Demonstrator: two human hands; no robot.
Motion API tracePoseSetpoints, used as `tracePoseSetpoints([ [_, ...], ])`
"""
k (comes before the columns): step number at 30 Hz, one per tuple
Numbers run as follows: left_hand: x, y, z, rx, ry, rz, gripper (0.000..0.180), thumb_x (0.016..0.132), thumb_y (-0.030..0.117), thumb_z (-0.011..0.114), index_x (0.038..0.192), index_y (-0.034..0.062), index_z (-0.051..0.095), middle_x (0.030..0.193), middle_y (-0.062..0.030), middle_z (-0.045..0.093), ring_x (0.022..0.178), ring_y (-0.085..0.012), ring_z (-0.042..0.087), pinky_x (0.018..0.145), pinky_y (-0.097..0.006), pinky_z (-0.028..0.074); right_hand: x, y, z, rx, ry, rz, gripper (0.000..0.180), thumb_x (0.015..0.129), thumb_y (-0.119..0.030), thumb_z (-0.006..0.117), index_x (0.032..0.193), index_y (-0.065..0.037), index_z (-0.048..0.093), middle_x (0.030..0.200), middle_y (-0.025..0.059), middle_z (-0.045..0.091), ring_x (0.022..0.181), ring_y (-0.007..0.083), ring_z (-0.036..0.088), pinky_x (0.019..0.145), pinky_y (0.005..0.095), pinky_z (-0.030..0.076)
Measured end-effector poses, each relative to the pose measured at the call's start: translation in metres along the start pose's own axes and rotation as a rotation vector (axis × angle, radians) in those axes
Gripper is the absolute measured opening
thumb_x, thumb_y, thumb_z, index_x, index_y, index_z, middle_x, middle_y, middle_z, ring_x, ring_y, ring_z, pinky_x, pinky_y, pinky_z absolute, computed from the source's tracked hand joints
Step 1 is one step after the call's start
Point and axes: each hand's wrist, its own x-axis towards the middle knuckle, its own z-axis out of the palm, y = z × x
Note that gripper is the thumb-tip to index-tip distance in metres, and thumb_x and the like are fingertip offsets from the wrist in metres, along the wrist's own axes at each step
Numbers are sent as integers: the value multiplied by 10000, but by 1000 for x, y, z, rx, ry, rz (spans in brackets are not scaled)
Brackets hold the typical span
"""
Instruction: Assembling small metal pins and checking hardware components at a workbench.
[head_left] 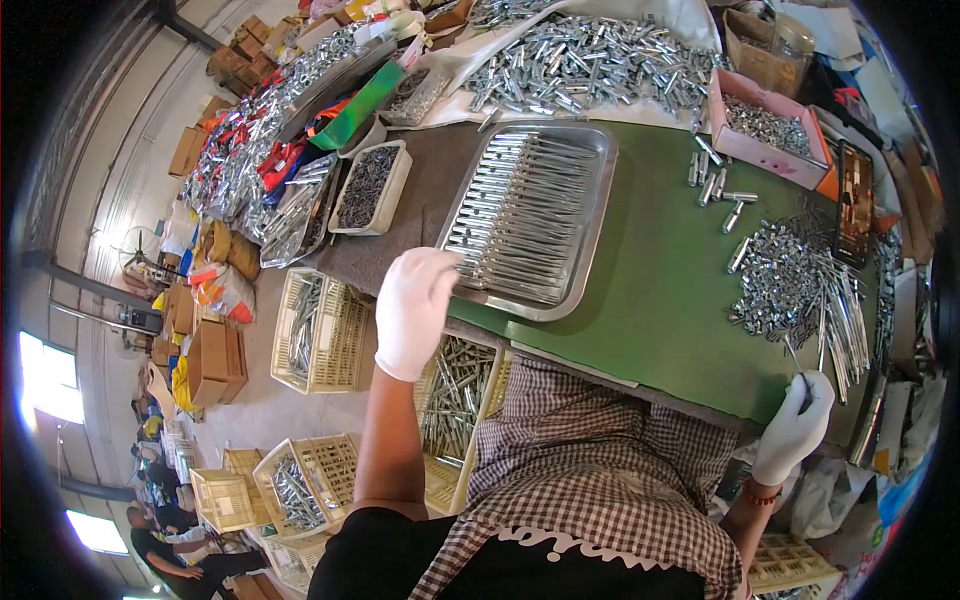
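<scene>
Head cam: L hand (412, 312) by tray (598, 205), grip unclear tbh, could bump rods (548, 190) askew; R hand (800, 430), right of tray, pinches thin pc (789, 350).

Cluttered workshop surroundings

Left side of the frame: a fan (140, 245), with a white-and-orange sack (222, 290) to its right and a brown cardboard box (213, 362) below the sack. Farther left, 2 bright windows (52, 382). Lower left, a person (158, 548) in dark clothes. Right: a dark, phone-like device (855, 205).

Gloved left hand (413, 312) at rod-filled tray (599, 200), right hand (797, 430) near loose rods (848, 320), green mat (670, 280)
</scene>
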Motion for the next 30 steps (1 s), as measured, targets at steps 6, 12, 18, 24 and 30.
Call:
tracePoseSetpoints([
  [6, -3, -2, 2, -33, 83, -134, 163, 950, 78, 646, 1067, 70, 759, 1027, -121, 734, 940, -321, 680, 852, -401, 539, 1, 2, -1, -9, 13, -9, 115, 977, -14, 668, 1082, 24, 644, 995, 140, 680, 863, 267, 642, 832, 354, 525],
  [12, 10, 28, 5, 60, 183, -40, 154, 948, 69, 642, 1051, 46, 754, 1001, -126, 741, 949, -331, 672, 872, -423, 525, 0, -6, -4, -27, 31, -3, 124, 941, -19, 695, 1055, 20, 663, 994, 157, 693, 881, 316, 666, 838, 382, 532],
  [18, 46, 140, 59, -182, -113, 367, 179, 903, 71, 696, 1075, 73, 748, 1017, -122, 726, 982, -335, 676, 899, -429, 532, 7, -15, -9, 71, -1, -46, 122, 926, 30, 654, 1031, 4, 710, 930, 149, 678, 812, 283, 655, 766, 358, 527],
  [24, 127, 192, 161, 197, -196, 318, 150, 942, 215, 634, 1005, 86, 681, 945, -156, 685, 889, -359, 701, 777, -485, 576, 16, -23, -15, 235, -60, -154, 272, 840, 138, 621, 1036, -20, 725, 962, 142, 689, 828, 271, 671, 743, 337, 536],
  [30, 146, 190, 193, 216, -115, 256, 172, 993, 168, 526, 953, 91, 674, 921, -151, 698, 876, -347, 723, 752, -477, 579, 17, -20, -21, 330, -58, -87, 234, 853, 120, 598, 1017, 4, 718, 932, 151, 702, 779, 267, 683, 724, 332, 540],
])
